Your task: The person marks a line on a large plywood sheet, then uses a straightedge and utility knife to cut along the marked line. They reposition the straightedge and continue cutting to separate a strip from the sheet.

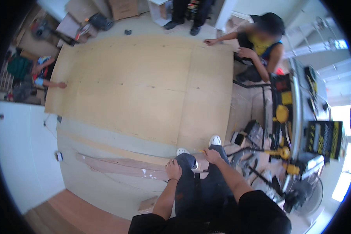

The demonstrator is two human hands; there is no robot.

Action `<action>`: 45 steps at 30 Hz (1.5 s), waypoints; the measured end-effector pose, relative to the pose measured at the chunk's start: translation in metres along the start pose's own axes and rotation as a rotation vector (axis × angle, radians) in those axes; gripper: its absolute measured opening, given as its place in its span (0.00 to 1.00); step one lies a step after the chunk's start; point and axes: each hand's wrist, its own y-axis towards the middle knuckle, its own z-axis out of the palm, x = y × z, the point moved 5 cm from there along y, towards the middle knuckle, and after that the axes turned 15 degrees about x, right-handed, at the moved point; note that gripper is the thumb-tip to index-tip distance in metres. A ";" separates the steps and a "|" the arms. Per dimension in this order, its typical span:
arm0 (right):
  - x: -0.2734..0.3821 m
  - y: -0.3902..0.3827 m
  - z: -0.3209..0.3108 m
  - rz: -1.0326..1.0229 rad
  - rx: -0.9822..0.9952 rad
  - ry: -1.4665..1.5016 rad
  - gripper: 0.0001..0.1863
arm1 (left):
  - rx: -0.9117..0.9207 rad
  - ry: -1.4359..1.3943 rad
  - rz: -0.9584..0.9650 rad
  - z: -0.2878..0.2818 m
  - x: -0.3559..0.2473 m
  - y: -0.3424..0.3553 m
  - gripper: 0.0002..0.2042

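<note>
My left hand [173, 169] rests on my bent left knee with its fingers spread over the dark trousers. My right hand [213, 155] is closed on a thin yellow pencil-like stick [202, 151] beside my right knee. In front of my white clogs [215, 141] lies a large pale plywood sheet [136, 89], with small dark marks in rows and a seam near its right side. A long narrow wood strip [117, 150] and a pinkish board [117, 165] lie along the near edge, left of my legs.
A crouching co-worker [265, 54] touches the sheet's far right corner; another person [31, 74] reaches onto its left end. A standing person's legs [183, 15] are beyond it. At right stand a metal workbench [300, 97] with yellow tools and a fan [308, 193]. A white wall [23, 148] bounds the left.
</note>
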 end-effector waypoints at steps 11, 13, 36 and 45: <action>0.053 -0.228 -0.089 -0.025 -0.580 0.132 0.17 | 0.331 -0.564 -0.059 -0.122 0.119 -0.049 0.14; 0.038 -0.261 -0.124 0.030 -0.871 0.086 0.13 | 0.317 -0.727 -0.184 -0.129 0.154 -0.049 0.13; -0.196 -0.375 -0.296 0.255 -1.324 -0.060 0.10 | 0.360 -1.038 -0.315 -0.020 0.041 -0.247 0.14; -0.190 -0.377 -0.290 0.242 -1.344 -0.160 0.14 | 0.273 -1.081 -0.417 0.003 0.049 -0.284 0.15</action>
